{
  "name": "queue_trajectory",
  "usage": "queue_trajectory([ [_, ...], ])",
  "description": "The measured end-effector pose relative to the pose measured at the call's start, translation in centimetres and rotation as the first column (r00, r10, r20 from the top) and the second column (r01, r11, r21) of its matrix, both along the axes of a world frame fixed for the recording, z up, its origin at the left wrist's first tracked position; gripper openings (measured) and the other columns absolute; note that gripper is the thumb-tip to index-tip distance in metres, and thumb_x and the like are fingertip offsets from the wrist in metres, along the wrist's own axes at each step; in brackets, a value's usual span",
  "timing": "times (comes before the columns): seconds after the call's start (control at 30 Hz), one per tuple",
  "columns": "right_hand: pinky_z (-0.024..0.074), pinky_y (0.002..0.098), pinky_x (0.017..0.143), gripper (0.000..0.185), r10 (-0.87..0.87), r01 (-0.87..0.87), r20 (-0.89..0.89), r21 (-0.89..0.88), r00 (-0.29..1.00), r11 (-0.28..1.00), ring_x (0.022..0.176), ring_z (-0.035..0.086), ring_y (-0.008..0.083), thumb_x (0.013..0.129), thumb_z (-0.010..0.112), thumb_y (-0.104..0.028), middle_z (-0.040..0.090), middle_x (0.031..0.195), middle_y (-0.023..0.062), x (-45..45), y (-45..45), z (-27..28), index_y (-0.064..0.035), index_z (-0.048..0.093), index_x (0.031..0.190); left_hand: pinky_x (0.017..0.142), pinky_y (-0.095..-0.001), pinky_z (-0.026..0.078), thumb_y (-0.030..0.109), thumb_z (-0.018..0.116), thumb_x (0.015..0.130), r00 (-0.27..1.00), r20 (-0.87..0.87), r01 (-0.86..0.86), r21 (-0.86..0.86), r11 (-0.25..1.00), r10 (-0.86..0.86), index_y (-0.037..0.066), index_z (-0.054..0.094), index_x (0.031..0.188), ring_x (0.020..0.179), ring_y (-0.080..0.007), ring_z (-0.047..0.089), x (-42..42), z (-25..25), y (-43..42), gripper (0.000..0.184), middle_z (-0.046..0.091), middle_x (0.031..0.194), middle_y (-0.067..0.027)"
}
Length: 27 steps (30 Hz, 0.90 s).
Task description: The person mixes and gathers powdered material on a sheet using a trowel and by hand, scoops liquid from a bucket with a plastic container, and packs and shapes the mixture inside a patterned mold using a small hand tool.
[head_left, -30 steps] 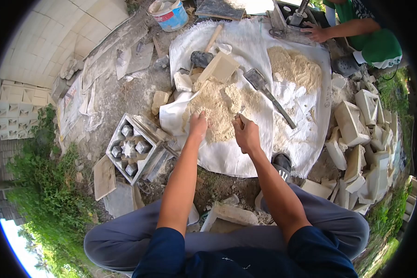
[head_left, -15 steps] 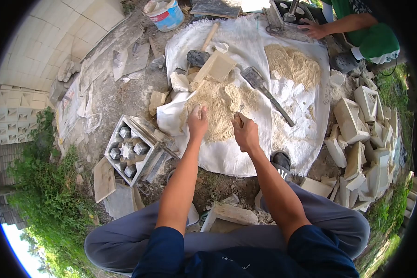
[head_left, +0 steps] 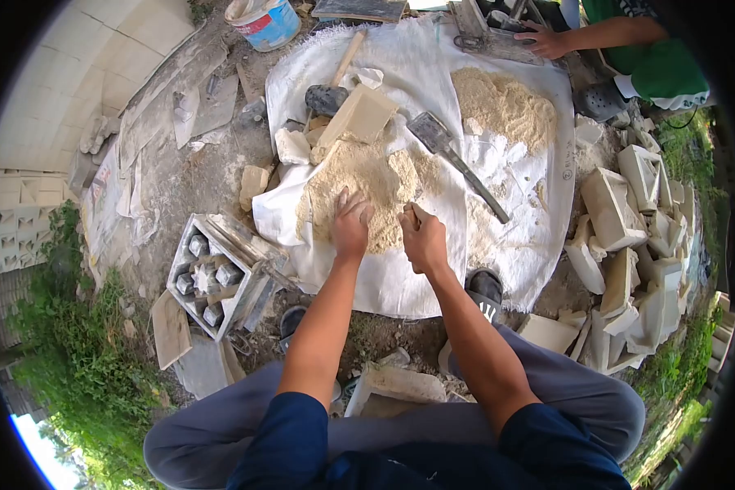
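Observation:
My left hand (head_left: 352, 222) lies on the near part of a pile of pale crumbly powder (head_left: 335, 175), its fingers apart and nothing visible in them. To its right, my right hand (head_left: 421, 237) is closed at the pile's edge around something small and brown that I cannot make out clearly. The powder is on a white woven sack (head_left: 367, 286). A pale block (head_left: 366, 114) leans at the far side of the pile, next to a hammer with a dark head (head_left: 327, 100). A dark flat-headed tool (head_left: 465, 171) rests to the right of the pile.
A metal mould with a star centre (head_left: 212, 278) stands at the left. Broken cast blocks (head_left: 612, 208) are heaped at the right. A co-worker's hand (head_left: 545, 39) touches another mould (head_left: 498, 42) at the back right. A bucket (head_left: 265, 24) stands at the back left.
The view has shifted, so the sack and tools appear further left. My left hand has spread its fingers and lies flatter on the powder. My right hand stays closed.

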State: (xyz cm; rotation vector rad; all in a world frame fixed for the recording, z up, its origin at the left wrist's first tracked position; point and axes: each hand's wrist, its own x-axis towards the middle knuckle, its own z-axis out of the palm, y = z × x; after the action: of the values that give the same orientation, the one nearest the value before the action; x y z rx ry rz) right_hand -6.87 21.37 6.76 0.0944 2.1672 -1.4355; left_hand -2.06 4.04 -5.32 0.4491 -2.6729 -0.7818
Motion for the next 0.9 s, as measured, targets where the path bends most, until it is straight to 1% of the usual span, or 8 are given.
queue_trajectory([
  [0.13,0.0437,0.0367,0.047,0.025,0.004,-0.004,-0.038,-0.003,0.999,1.000,0.046,0.049,0.0149,0.102,0.062,-0.021,0.055,0.060,0.0077,0.0,-0.4,-1.1,0.0006,0.066,0.114,0.103,-0.0438,0.047,0.015,0.071,0.092,0.987,-0.146,-0.070,0.012,0.997,0.071,0.004,0.078,0.095,0.119,-0.0368,0.062,0.2,0.7,-0.5,0.013,0.075,0.108,-0.0138],
  [0.3,0.0439,0.0366,0.048,0.024,0.016,-0.016,-0.055,-0.004,0.998,1.000,0.046,0.049,0.0146,0.102,0.061,-0.021,0.055,0.060,0.0082,0.6,-0.4,-1.7,0.0006,0.066,0.112,0.083,-0.0459,0.049,0.018,0.068,0.094,0.976,-0.145,-0.161,0.008,0.987,0.160,0.001,0.074,0.087,0.093,-0.0380,0.066,0.8,3.1,-0.7,0.018,0.072,0.088,-0.0159],
  [0.33,0.0450,0.0398,0.047,0.024,0.016,-0.017,-0.058,-0.007,0.998,1.000,0.045,0.052,0.0206,0.101,0.061,-0.021,0.057,0.062,0.0116,0.7,-0.4,-1.9,0.0014,0.065,0.110,0.078,-0.0475,0.048,0.019,0.066,0.096,0.971,-0.181,-0.158,0.019,0.987,0.159,0.000,0.072,0.085,0.085,-0.0396,0.066,0.8,3.0,-0.9,0.023,0.070,0.083,-0.0176],
  [0.37,0.0460,0.0430,0.046,0.024,0.017,-0.018,-0.062,-0.012,0.998,1.000,0.043,0.054,0.0265,0.101,0.060,-0.020,0.059,0.064,0.0150,0.7,-0.4,-2.0,0.0021,0.065,0.108,0.078,-0.0475,0.048,0.019,0.066,0.096,0.969,-0.185,-0.161,0.017,0.987,0.162,0.000,0.072,0.085,0.085,-0.0396,0.066,0.9,2.9,-1.1,0.023,0.070,0.083,-0.0176],
  [0.57,0.0456,0.0435,0.047,0.019,0.038,-0.043,-0.112,-0.042,0.993,0.998,0.042,0.052,0.0258,0.100,0.060,-0.017,0.056,0.062,0.0132,0.7,-0.3,-2.3,0.0012,0.062,0.099,0.072,-0.0537,0.046,0.023,0.054,0.104,0.935,-0.001,-0.345,0.220,0.912,0.354,-0.003,0.065,0.088,0.080,-0.0471,0.063,0.9,3.2,-0.8,0.033,0.065,0.078,-0.0242],
  [0.67,0.0455,0.0433,0.048,0.018,0.030,-0.035,-0.096,-0.048,0.995,0.998,0.043,0.052,0.0257,0.100,0.059,-0.016,0.055,0.062,0.0131,0.7,-0.2,-1.4,0.0012,0.061,0.098,0.071,-0.0480,0.050,0.023,0.060,0.102,0.925,-0.039,-0.362,0.214,0.907,0.378,-0.003,0.064,0.090,0.077,-0.0392,0.068,1.1,2.9,-0.7,0.029,0.068,0.079,-0.0207],
  [0.83,0.0460,0.0431,0.051,0.019,0.036,-0.037,-0.017,-0.048,0.999,0.998,0.046,0.053,0.0259,0.099,0.059,-0.017,0.055,0.061,0.0132,0.7,-0.1,-0.4,0.0017,0.061,0.097,0.073,-0.0312,0.054,0.017,0.072,0.096,0.942,0.014,-0.313,0.391,0.866,0.334,-0.003,0.073,0.096,0.075,-0.0156,0.070,1.6,3.4,-0.7,0.020,0.075,0.082,-0.0102],
  [0.9,0.0463,0.0433,0.051,0.019,0.033,-0.034,-0.027,-0.045,0.999,0.998,0.047,0.054,0.0263,0.099,0.059,-0.017,0.055,0.061,0.0136,0.7,-0.1,-0.8,0.0019,0.061,0.097,0.071,-0.0316,0.054,0.018,0.071,0.097,0.938,0.030,-0.327,0.413,0.850,0.346,-0.003,0.074,0.096,0.072,-0.0162,0.069,1.5,3.4,-0.7,0.021,0.075,0.080,-0.0097],
])
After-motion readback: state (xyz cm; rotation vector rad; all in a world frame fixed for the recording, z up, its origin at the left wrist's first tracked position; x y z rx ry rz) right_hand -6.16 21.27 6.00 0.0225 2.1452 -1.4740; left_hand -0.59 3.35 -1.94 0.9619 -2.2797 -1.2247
